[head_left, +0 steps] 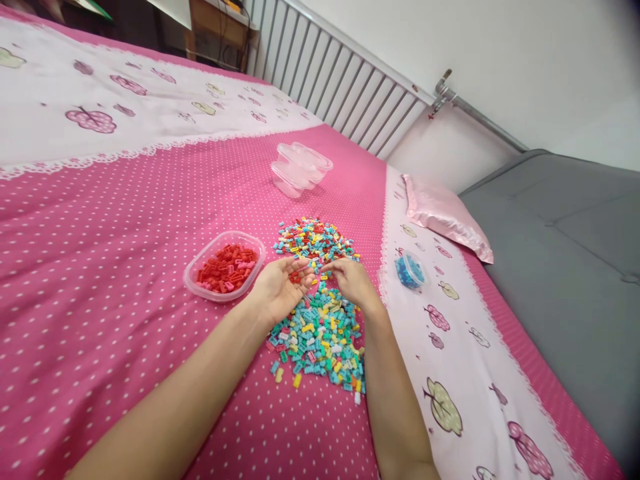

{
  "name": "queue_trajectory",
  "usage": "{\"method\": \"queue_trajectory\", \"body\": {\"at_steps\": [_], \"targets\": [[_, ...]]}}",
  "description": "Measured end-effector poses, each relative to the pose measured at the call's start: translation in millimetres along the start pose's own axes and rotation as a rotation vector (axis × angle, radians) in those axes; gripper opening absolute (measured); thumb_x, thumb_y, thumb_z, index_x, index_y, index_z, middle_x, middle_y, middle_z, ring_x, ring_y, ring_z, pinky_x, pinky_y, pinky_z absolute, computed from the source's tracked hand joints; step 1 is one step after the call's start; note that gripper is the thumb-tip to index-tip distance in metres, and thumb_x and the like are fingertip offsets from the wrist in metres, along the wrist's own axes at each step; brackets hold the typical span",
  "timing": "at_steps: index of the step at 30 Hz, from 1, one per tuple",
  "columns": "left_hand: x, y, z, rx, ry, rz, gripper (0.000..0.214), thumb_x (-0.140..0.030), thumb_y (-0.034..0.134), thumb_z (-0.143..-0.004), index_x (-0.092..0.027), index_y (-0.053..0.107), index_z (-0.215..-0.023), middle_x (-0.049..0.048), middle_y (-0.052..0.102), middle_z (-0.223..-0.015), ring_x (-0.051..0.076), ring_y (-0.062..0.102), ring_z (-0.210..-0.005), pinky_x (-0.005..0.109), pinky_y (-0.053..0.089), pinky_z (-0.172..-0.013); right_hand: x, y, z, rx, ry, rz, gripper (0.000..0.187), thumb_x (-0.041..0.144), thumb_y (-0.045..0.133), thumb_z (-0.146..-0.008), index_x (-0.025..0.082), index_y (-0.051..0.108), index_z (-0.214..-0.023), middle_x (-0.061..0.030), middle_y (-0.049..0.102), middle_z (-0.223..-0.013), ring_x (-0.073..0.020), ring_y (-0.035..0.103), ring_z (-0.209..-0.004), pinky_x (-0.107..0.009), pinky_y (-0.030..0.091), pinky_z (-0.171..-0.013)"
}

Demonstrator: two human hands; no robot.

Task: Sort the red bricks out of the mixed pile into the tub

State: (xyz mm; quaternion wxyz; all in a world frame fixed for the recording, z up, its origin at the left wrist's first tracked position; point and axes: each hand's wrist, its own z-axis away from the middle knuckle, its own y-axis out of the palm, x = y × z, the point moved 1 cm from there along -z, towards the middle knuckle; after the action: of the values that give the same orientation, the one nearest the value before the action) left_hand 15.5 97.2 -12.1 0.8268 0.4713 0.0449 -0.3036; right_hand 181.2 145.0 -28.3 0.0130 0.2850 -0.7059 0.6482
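Note:
My left hand (280,288) is cupped palm up, holding a few small red toy building bricks (295,277) near its fingers. Just to the right, my right hand (350,280) points inward with thumb and forefinger close together; whatever is between them is too small to make out. Both hands hover where two heaps meet. Beyond them spreads a mixed pile of red, blue and yellow bricks (315,237). Nearer me lies a larger heap of mostly teal, green and yellow bricks (320,333), partly covered by my right wrist.
Left of my hands stands a clear plastic tub (193,288) of red and some pink bricks. Stacked clear containers (300,167) sit farther back. A small tub of blue pieces (411,271) rests at the right. Beyond are a pink pillow (445,217) and a metal bed rail (340,67).

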Motion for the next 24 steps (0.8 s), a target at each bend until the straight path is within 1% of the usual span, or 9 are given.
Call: {"method": "queue_trajectory", "body": {"at_steps": [3, 5, 7, 9, 12, 16, 19, 22, 24], "targets": [[0, 0.0, 0, -0.008, -0.005, 0.000, 0.020, -0.013, 0.037, -0.085, -0.007, 0.055, -0.077, 0.0092, 0.055, -0.067, 0.012, 0.053, -0.058, 0.020, 0.049, -0.051, -3, -6, 0, -0.077, 0.030, 0.013, 0.034, 0.006, 0.042, -0.077, 0.019, 0.069, -0.092, -0.0063, 0.066, -0.097, -0.0184, 0.058, -0.093, -0.034, 0.043, -0.088], [0, 0.1, 0, -0.013, -0.003, 0.000, 0.020, -0.013, 0.037, -0.085, -0.008, 0.055, -0.077, 0.0096, 0.056, -0.068, 0.012, 0.054, -0.058, 0.020, 0.049, -0.050, -1, -2, -2, -0.101, 0.002, -0.007, 0.034, 0.008, 0.042, -0.079, 0.018, 0.065, -0.101, -0.0076, 0.064, -0.103, -0.0186, 0.057, -0.097, -0.035, 0.043, -0.090], [-1, 0.4, 1, -0.012, -0.001, 0.003, 0.021, -0.013, 0.037, -0.085, -0.008, 0.055, -0.076, 0.0098, 0.056, -0.068, 0.012, 0.054, -0.059, 0.020, 0.049, -0.051, 3, 6, -3, -0.059, -0.086, -0.043, 0.036, 0.012, 0.042, -0.082, 0.019, 0.059, -0.113, -0.0081, 0.061, -0.113, -0.0185, 0.054, -0.106, -0.036, 0.040, -0.094], [-1, 0.7, 1, 0.000, -0.003, 0.017, 0.021, -0.013, 0.036, -0.085, -0.008, 0.055, -0.075, 0.0098, 0.056, -0.068, 0.012, 0.054, -0.059, 0.020, 0.050, -0.052, 9, 15, -4, 0.018, -0.186, -0.050, 0.037, 0.016, 0.044, -0.083, 0.020, 0.055, -0.118, -0.0088, 0.055, -0.124, -0.0189, 0.048, -0.116, -0.038, 0.035, -0.100], [-1, 0.8, 1, 0.011, -0.003, 0.043, 0.021, -0.011, 0.037, -0.084, -0.010, 0.055, -0.074, 0.0087, 0.056, -0.067, 0.012, 0.054, -0.059, 0.021, 0.050, -0.051, 15, 18, -2, 0.126, -0.251, -0.030, 0.030, 0.018, 0.046, -0.084, 0.019, 0.060, -0.111, -0.0097, 0.053, -0.126, -0.0201, 0.045, -0.119, -0.040, 0.032, -0.101], [-1, 0.4, 1, 0.005, -0.010, 0.029, 0.020, -0.011, 0.038, -0.083, -0.010, 0.054, -0.073, 0.0094, 0.056, -0.069, 0.013, 0.055, -0.060, 0.021, 0.050, -0.050, 19, -4, 10, 0.310, -0.268, -0.097, 0.030, 0.011, 0.045, -0.083, 0.021, 0.064, -0.104, -0.0055, 0.063, -0.110, -0.0170, 0.055, -0.105, -0.036, 0.041, -0.094], [-1, 0.3, 1, 0.004, -0.002, 0.017, 0.019, -0.011, 0.037, -0.083, -0.010, 0.054, -0.073, 0.0099, 0.056, -0.070, 0.012, 0.055, -0.061, 0.020, 0.049, -0.050, 22, -30, 22, 0.399, -0.191, -0.150, 0.032, 0.012, 0.044, -0.083, 0.023, 0.063, -0.106, -0.0033, 0.065, -0.107, -0.0170, 0.059, -0.100, -0.036, 0.044, -0.088], [-1, 0.3, 1, 0.004, -0.001, 0.007, 0.019, -0.012, 0.037, -0.084, -0.010, 0.053, -0.073, 0.0098, 0.056, -0.071, 0.012, 0.054, -0.060, 0.020, 0.049, -0.050, 21, -46, 29, 0.378, -0.101, -0.184, 0.031, 0.014, 0.043, -0.084, 0.023, 0.064, -0.104, -0.0019, 0.067, -0.105, -0.0164, 0.061, -0.097, -0.034, 0.046, -0.085], [-1, 0.3, 1, 0.005, -0.004, 0.003, 0.019, -0.013, 0.037, -0.084, -0.010, 0.053, -0.073, 0.0100, 0.056, -0.071, 0.012, 0.054, -0.060, 0.019, 0.049, -0.050, 16, -47, 27, 0.265, -0.036, -0.144, 0.030, 0.015, 0.042, -0.083, 0.024, 0.065, -0.100, -0.0014, 0.068, -0.101, -0.0167, 0.062, -0.095, -0.034, 0.046, -0.084]]}}
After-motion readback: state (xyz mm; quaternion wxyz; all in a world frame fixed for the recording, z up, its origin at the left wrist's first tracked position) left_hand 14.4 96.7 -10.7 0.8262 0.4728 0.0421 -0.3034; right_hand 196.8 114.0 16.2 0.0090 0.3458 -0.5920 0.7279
